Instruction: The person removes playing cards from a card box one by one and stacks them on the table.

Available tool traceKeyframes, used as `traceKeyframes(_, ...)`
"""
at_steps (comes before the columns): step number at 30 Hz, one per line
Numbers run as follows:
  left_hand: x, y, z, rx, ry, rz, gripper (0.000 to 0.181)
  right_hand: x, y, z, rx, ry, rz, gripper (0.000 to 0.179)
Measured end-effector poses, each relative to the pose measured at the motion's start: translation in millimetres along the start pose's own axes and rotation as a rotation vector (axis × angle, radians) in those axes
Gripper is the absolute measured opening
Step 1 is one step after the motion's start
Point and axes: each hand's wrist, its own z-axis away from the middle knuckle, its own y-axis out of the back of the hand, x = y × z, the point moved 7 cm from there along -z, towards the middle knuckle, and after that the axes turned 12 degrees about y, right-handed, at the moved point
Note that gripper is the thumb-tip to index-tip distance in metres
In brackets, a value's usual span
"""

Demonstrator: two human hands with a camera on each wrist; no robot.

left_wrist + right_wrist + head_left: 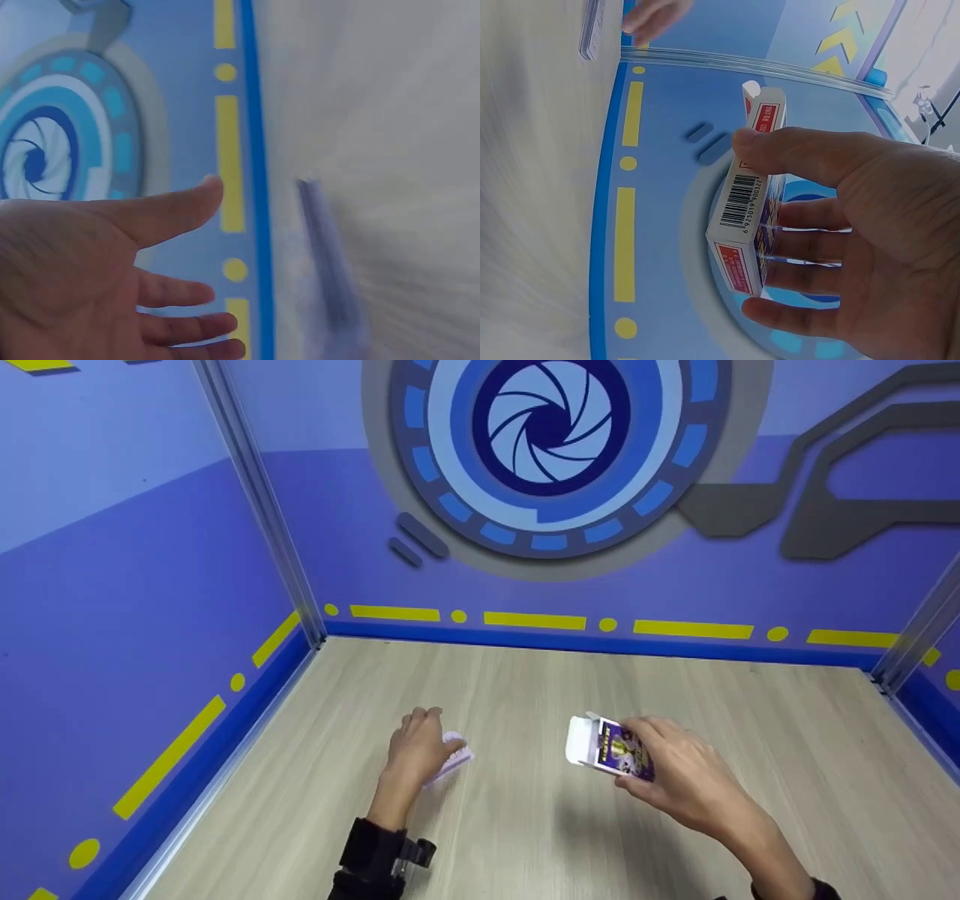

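Observation:
My left hand (420, 746) hovers beside and partly over a pale purple stack of cards (457, 757) on the table. In the left wrist view the thumb and fingers of that hand (67, 262) are extended with nothing between them, and the card stack (330, 270) shows as a blurred block. To the right, my right hand (694, 776) holds a small purple card box (621, 748) above the table, thumb on one side and fingers on the other. Its white end flap (580, 740) stands open toward the left. A barcode side of the box (741, 199) faces the right wrist camera.
A wood-grain table (510, 810) spreads below both hands. Blue and purple printed panels (330, 525) wall it at the back and sides, with metal posts (255, 487) at the corners.

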Motion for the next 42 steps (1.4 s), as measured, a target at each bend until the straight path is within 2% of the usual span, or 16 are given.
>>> traceKeyframes(4, 40.6, 24.6, 23.3, 0.147, -0.180, 0.134, 0.034, -3, 1, -0.1, 0.006, 0.016, -0.020, 0.068)
traceKeyframes(7, 69.9, 36.0, 45.0, 0.193, -0.318, 0.271, 0.016, -6, 1, -0.6, 0.008, 0.024, -0.034, 0.068)
traceKeyframes(9, 86.2, 38.8, 58.6, 0.178, -0.392, 0.372, 0.009, -7, 0, -1.0, 0.005, 0.024, -0.040, 0.069)
traceKeyframes(11, 99.3, 37.3, 70.0, 0.128, -0.450, 0.477, 0.007, -9, -1, -1.7, 0.001, 0.024, -0.044, 0.070)
traceKeyframes(14, 115.2, 31.0, 83.6, 0.030, -0.504, 0.600, 0.007, -11, -3, -3.1, -0.006, 0.028, -0.049, 0.071)
traceKeyframes(17, 125.7, 23.9, 92.4, -0.033, -0.537, 0.657, 0.008, -13, -5, -5.1, -0.005, 0.038, -0.050, 0.072)
traceKeyframes(22, 131.7, 12.2, 97.3, -0.069, -0.547, 0.657, 0.013, -18, -7, -6.9, 0.000, 0.062, -0.044, 0.072)
traceKeyframes(28, 128.9, -0.4, 94.6, -0.138, -0.470, 0.658, 0.018, -23, -9, -5.8, 0.002, 0.101, -0.044, 0.073)
traceKeyframes(35, 125.3, -11.4, 93.5, -0.266, -0.398, 0.639, 0.022, -32, -11, -5.9, -0.002, 0.163, -0.066, 0.075)
traceKeyframes(38, 124.0, -11.5, 93.5, -0.279, -0.391, 0.644, 0.023, -34, -10, -5.8, 0.005, 0.175, -0.073, 0.075)
traceKeyframes(42, 122.2, -10.5, 92.3, -0.265, -0.379, 0.649, 0.026, -35, -9, -5.4, 0.010, 0.179, -0.078, 0.075)
